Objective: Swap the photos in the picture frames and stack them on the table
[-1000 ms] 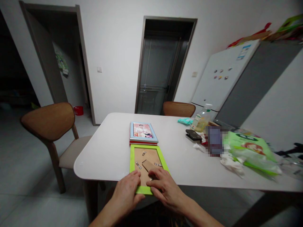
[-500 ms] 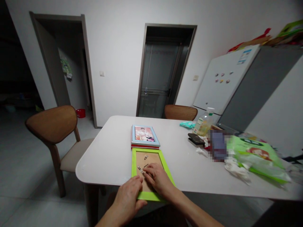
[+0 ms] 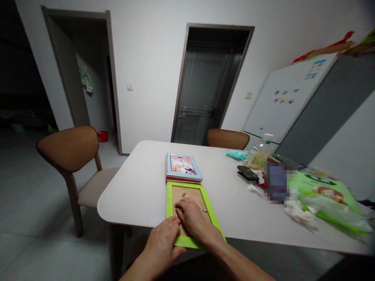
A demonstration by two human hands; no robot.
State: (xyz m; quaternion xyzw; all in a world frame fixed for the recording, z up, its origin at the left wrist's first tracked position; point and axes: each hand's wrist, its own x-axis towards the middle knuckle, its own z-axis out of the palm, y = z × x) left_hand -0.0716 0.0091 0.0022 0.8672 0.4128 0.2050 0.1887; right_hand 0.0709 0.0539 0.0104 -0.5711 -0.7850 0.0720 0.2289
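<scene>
Picture frame (image 3: pixel 210 207), lime green, lies back-up on the white table (image 3: pixel 131 187), its near end projecting past the table edge towards the person. That face-down position exposes the brown backing board (image 3: pixel 193 194) and its fittings, which presumably is the reason for it; the overhang probably gives the fingers access to the near border.

Left hand (image 3: pixel 165 238) is set at the near left corner, fingers together on the side border, thumb along the near border. Its position suggests bracing against sliding. Whether the thumb closes underneath cannot be determined.

Right hand (image 3: pixel 191 218) is bent over the board, fingers bunched and pointing down near the left border. The contact point is covered, so no finding on whether anything is pinched. The posture suits fine fingertip work. One metal clip (image 3: pixel 184 193) shows at the far side and another clip (image 3: pixel 204 210) at the right.

Just beyond, a light-blue frame (image 3: pixel 183 164) rests picture-up on a red frame (image 3: pixel 184 180), stacked apparently to save room. Bottle (image 3: pixel 256 154) and green plastic pack (image 3: pixel 325 187) sit well to the right, outside the working area.
</scene>
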